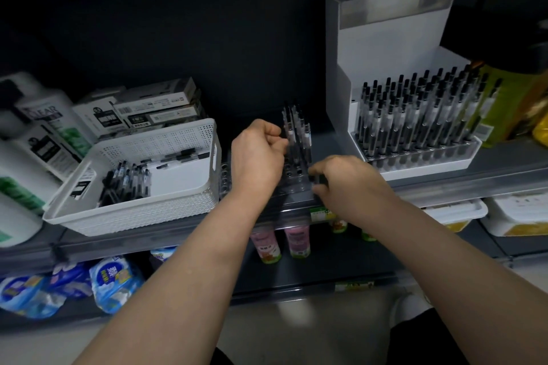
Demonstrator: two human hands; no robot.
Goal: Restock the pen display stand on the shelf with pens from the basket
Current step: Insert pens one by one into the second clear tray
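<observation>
Over at the left end of the dark grey shelf sits your white perforated plastic basket, with loose black-and-clear pens piled in its left corner. Just right of it, at the front edge, your left hand is curled tight around a bunch of pens standing over the dark holed pen tray. Your right hand pinches that tray's right corner. Further right, the white pen display stand is packed with upright pens.

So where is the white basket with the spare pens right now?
In the head view, the white basket sits on the shelf, left of centre, just left of the left hand, in front of the stacked pen boxes.
</observation>
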